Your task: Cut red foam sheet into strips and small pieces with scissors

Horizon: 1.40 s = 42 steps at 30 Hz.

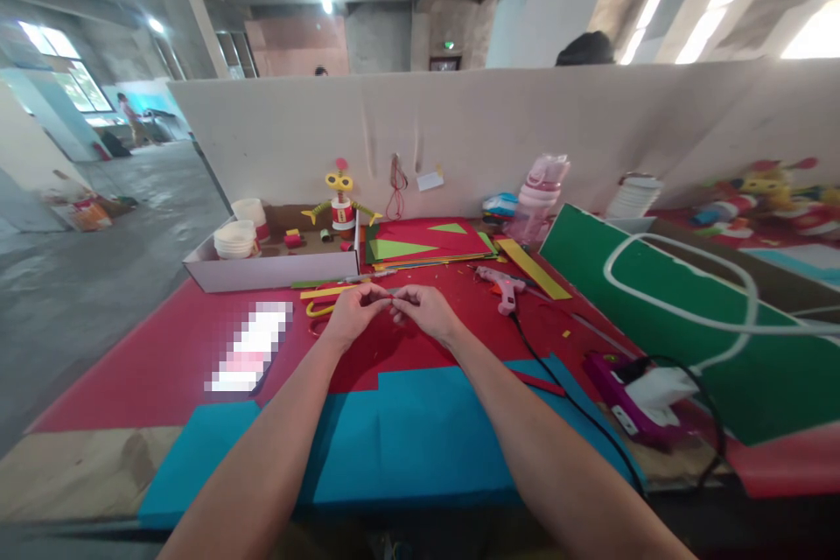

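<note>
My left hand [358, 311] and my right hand [423, 308] meet fingertip to fingertip over the middle of the red table cover [354, 367]. Both are pinched closed around something small and dark red, mostly hidden by the fingers; its kind cannot be made out. Just left of my left hand lie yellow-handled scissors [319, 309] and a yellow paper strip [332, 291]. To the right of my right hand rests a pink glue gun [504, 287], its black cord running toward the front edge. Blue sheets [426, 429] lie beneath my forearms.
A robot-like figure [341, 208] and paper cups [234, 238] stand at a white box [282, 271]. Behind my hands is a stack of coloured paper [433, 243]. A pink bottle [542, 192], a green board [682, 332] and a purple power strip [630, 402] occupy the right.
</note>
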Each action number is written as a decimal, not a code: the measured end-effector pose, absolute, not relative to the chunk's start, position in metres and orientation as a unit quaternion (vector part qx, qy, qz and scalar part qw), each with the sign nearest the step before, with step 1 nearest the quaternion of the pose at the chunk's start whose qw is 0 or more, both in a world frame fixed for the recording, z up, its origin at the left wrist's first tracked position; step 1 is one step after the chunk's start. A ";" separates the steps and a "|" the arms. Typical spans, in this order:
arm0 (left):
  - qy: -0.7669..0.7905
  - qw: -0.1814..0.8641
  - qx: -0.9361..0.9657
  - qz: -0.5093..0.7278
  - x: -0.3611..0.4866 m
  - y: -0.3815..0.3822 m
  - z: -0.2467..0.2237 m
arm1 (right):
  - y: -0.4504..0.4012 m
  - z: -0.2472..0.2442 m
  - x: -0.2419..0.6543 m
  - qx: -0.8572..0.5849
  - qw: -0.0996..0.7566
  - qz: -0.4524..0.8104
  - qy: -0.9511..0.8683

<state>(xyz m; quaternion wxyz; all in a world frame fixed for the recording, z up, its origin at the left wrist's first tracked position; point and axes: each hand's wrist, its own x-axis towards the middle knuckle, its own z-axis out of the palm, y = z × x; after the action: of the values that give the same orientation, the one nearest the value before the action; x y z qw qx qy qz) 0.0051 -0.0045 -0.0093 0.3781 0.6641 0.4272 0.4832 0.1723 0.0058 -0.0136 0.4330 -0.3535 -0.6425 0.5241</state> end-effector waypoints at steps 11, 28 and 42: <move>0.429 0.421 0.614 0.512 0.003 -0.001 -0.014 | 0.007 -0.012 0.176 -0.373 0.426 0.518 -0.641; 0.416 0.499 0.547 0.528 0.006 0.000 -0.015 | 0.004 -0.012 0.175 -0.388 0.417 0.472 -0.673; 0.418 0.515 0.432 0.611 -0.004 0.007 -0.015 | 0.006 -0.004 0.189 -0.467 0.411 0.210 -0.754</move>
<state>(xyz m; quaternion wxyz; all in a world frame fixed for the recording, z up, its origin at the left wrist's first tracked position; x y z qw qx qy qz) -0.0041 0.0067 -0.0154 0.5146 0.4322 0.4176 0.6115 0.1890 0.0059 -0.0041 0.4107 -0.4667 -0.7545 0.2105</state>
